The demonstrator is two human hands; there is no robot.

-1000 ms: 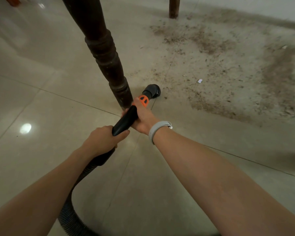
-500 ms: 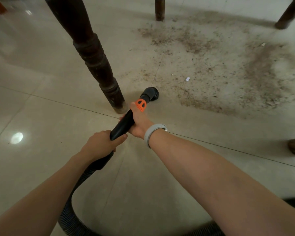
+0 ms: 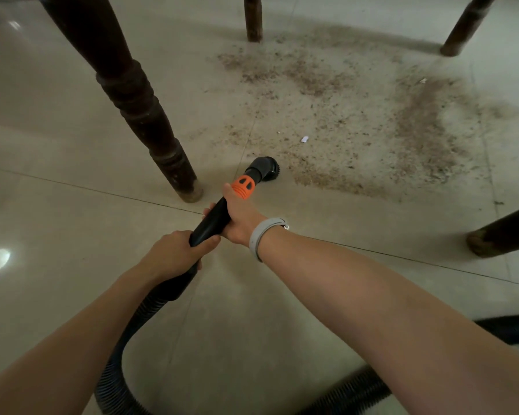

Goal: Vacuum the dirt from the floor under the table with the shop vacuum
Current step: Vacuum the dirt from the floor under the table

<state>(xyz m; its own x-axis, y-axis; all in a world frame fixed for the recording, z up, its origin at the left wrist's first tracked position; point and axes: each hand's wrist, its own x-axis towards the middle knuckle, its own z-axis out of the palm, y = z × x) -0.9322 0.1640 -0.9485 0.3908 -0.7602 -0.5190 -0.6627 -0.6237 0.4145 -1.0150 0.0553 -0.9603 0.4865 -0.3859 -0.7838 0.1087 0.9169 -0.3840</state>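
A black vacuum wand (image 3: pixel 213 218) with an orange collar (image 3: pixel 243 186) ends in a round black brush nozzle (image 3: pixel 263 167) that rests on the tiled floor. My right hand (image 3: pixel 240 218) grips the wand just behind the collar. My left hand (image 3: pixel 174 253) holds the wand's rear end where the ribbed black hose (image 3: pixel 117 363) begins. Brown dirt (image 3: pixel 357 121) is spread over the floor beyond the nozzle, its near edge just right of the brush. A small white scrap (image 3: pixel 304 139) lies in the dirt.
Dark turned wooden table legs stand around the dirt: one near left (image 3: pixel 150 127), one far middle (image 3: pixel 253 19), one far right (image 3: pixel 465 28), one near right (image 3: pixel 501 232). The hose loops back along the bottom right (image 3: pixel 357 390). Pale glossy tiles (image 3: pixel 42 235) lie to the left.
The nozzle has shifted to the right, away from the near left table leg, toward the edge of the dirt. My view has pulled back, bringing the right-hand legs into sight.
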